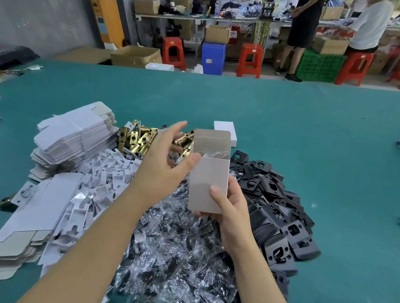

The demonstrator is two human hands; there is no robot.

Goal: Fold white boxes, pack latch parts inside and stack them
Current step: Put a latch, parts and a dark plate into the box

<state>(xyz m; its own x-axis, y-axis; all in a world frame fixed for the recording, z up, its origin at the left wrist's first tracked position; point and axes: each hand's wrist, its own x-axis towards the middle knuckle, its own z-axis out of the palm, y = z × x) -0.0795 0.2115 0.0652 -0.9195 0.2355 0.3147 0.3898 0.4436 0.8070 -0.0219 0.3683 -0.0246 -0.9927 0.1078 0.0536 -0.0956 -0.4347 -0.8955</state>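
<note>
The right hand [231, 216] grips the lower end of an upright white box [209, 176], its top flap open, above the table [315, 136]; the left hand [167, 158], fingers spread loosely, touches the box's upper left edge with the thumb; plastic shows inside.

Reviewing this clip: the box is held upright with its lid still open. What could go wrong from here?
1. The top flap of the white box is still open, with clear plastic showing at the mouth; closing it may trap or crumple that plastic.
2. Only the right hand grips the box, low down; the left hand is open beside it, so the box might tip.
3. It is held over the heap of bagged parts; a dropped part could get lost there.
</note>
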